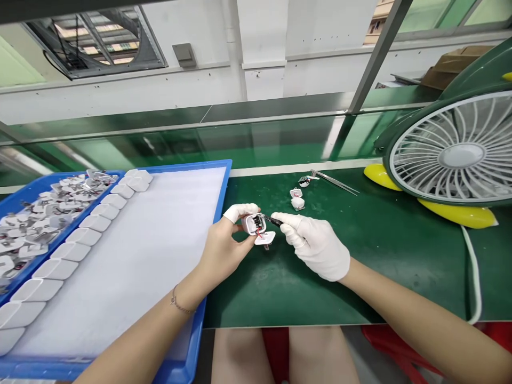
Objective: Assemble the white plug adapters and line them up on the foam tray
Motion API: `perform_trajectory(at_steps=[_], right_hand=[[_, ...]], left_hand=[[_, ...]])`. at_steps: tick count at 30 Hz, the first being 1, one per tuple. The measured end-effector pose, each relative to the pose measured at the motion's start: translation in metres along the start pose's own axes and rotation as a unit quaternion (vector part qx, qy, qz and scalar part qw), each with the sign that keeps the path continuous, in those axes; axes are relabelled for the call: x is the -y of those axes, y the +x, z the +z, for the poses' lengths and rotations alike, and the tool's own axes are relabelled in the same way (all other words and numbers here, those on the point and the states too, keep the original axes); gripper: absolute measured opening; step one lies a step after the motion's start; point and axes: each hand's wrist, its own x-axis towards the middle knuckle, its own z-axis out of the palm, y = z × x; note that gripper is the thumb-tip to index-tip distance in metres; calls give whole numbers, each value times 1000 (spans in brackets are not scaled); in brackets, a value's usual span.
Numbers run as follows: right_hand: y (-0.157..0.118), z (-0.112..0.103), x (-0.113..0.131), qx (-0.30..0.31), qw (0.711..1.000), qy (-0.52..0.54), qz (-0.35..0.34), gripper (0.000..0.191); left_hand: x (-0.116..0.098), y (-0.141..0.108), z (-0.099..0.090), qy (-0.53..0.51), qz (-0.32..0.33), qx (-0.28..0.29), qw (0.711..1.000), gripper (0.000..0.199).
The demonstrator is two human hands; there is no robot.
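Observation:
My left hand (pixel 230 234), with a white cover on one finger, is closed around a small white plastic housing (pixel 250 224). The housing's opening faces right and shows dark parts inside. A white end cap (pixel 264 238) hangs beside it on red wires. My right hand (pixel 316 242), in a white glove, pinches a thin black tool (pixel 274 221) that looks like tweezers. Its tip is at the housing's opening; whether it touches anything inside I cannot tell. Beyond my hands, small white parts (pixel 297 203) and a piece with a circuit board (pixel 304 181) lie on the green table.
Metal tweezers (pixel 338 183) lie at the back. A green fan (pixel 464 154) with yellow feet and a white cable (pixel 474 277) stands at right. At left, a blue tray (pixel 218 200) carries a row of white housings (pixel 80 236); another blue tray (pixel 24 181) is heaped with white wired parts.

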Motion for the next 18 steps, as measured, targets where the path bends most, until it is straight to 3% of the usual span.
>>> perform_trajectory(at_steps=[18], right_hand=[[-1,1,0,-14,999,-50,-15,29]], left_hand=[[0,0,-2,6,-7,0,1000,34]])
